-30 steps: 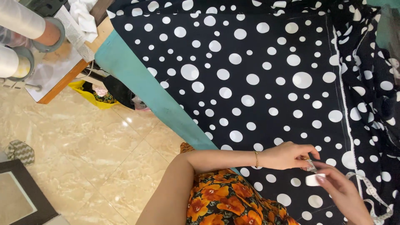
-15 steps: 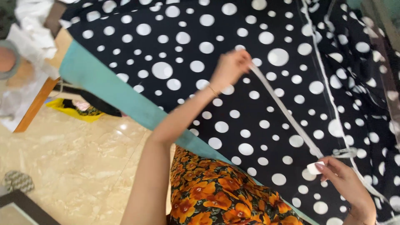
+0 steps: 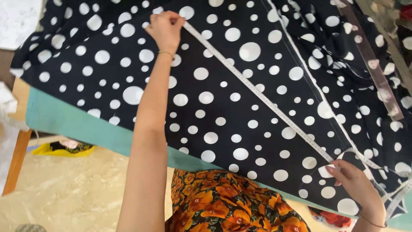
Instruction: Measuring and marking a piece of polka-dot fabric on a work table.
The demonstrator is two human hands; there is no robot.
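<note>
Left hand (image 3: 164,26), arm outstretched, fingers pinched shut on the far end of a white measuring tape (image 3: 253,92). The tape runs taut and diagonal across the black polka-dot fabric (image 3: 206,77) spread on the teal-edged table (image 3: 77,126). Right hand (image 3: 354,182), at the near edge, fingertips closed, pressing the tape's near end to the cloth.

We have one view only, from a camera worn on the head, so no second view shares any of it. We look steeply down and a little forward, close over the teal-edged table (image 3: 77,124), with the floor (image 3: 64,189) below at the left and our own flowered lap at the bottom edge
</note>
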